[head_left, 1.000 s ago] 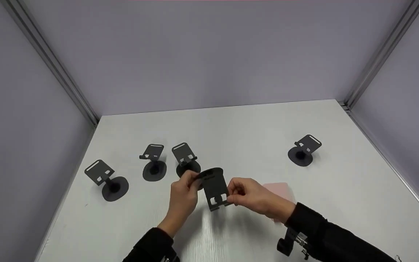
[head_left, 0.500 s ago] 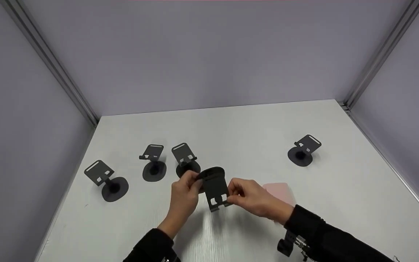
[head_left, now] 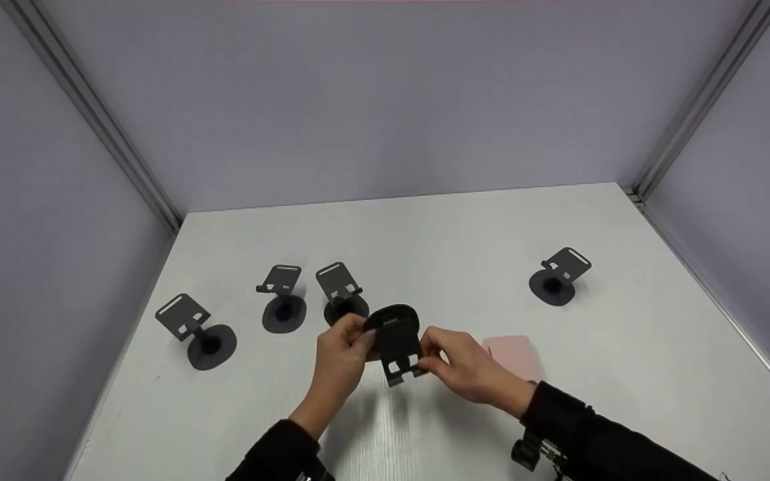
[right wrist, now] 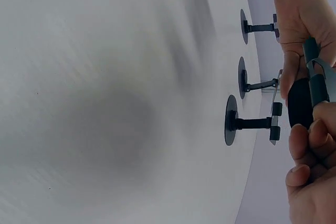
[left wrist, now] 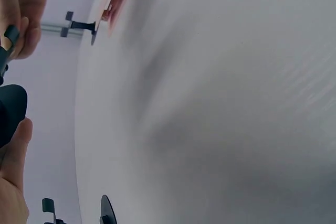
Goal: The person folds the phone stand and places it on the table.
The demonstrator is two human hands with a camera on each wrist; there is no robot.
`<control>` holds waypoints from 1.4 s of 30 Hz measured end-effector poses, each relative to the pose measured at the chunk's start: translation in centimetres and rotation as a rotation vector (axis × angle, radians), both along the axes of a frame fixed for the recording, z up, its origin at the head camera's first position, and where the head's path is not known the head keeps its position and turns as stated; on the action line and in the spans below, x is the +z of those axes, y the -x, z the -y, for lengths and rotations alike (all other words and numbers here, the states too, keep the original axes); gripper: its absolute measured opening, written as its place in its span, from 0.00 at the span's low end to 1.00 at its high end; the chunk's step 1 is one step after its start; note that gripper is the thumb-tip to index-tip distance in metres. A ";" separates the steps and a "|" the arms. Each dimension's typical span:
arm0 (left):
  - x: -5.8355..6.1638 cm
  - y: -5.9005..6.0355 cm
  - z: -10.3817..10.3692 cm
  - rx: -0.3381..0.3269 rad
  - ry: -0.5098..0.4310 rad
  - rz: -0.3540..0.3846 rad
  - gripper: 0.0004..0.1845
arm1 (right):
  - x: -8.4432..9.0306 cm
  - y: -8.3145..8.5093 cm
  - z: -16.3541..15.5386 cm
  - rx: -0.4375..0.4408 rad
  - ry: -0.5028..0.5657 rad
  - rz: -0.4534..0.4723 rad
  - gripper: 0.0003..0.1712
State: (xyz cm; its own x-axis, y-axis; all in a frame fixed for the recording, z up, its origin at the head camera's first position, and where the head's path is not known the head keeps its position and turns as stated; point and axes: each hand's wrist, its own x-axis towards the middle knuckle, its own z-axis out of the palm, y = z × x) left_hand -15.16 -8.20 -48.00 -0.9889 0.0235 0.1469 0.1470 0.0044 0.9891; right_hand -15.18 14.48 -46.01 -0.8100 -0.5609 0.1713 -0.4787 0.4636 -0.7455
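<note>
Above the table, both hands hold a black phone stand [head_left: 397,344] with a rounded base and a slotted plate that has two lipped hooks at its lower end. My left hand [head_left: 338,357] grips the rounded base [head_left: 392,312] at its left edge, thumb and fingers on either side. My right hand [head_left: 468,367] pinches the plate's lower right corner by a hook. In the right wrist view the base [right wrist: 300,103] lies between the left hand [right wrist: 299,19] and the right hand [right wrist: 315,174]. The stand's joint is hidden.
More black phone stands stand upright on the white table [head_left: 425,247]: several at left, including one [head_left: 208,341] at far left, and one [head_left: 555,277] at right. A flat pink item [head_left: 515,354] lies partly behind the right forearm. Grey walls [head_left: 385,100] enclose the table.
The held phone stand has tipped, so more of its rounded base shows and its plate looks shorter. The right wrist has dropped slightly. The stands on the table have not moved.
</note>
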 end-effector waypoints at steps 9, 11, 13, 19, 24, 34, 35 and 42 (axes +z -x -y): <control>0.0 0.0 -0.1 -0.032 -0.098 0.124 0.03 | -0.9 0.2 0.0 0.001 0.005 -0.169 0.11; 0.0 0.0 -0.2 -0.044 -0.109 0.146 0.03 | -0.9 0.2 0.0 -0.006 -0.010 -0.191 0.12; 0.0 -0.1 -0.2 -0.056 -0.118 0.164 0.03 | -1.0 0.2 0.0 -0.013 -0.023 -0.211 0.12; 0.0 -0.2 -0.2 -0.086 -0.137 0.204 0.03 | -1.2 0.1 0.1 -0.029 -0.053 -0.275 0.13; -0.1 -0.1 -0.1 -0.105 -0.154 0.231 0.03 | -1.3 0.1 0.1 -0.037 -0.065 -0.273 0.13; -0.5 0.1 -0.1 -0.151 -0.103 0.294 0.03 | -0.7 0.3 -0.4 -0.023 -0.093 0.038 0.11; -0.6 0.1 -0.1 -0.157 -0.097 0.302 0.04 | -0.6 0.4 -0.5 -0.019 -0.096 0.063 0.11; -0.8 0.0 0.0 -0.196 -0.090 0.340 0.07 | -0.2 0.6 -1.2 -0.047 -0.067 0.240 0.04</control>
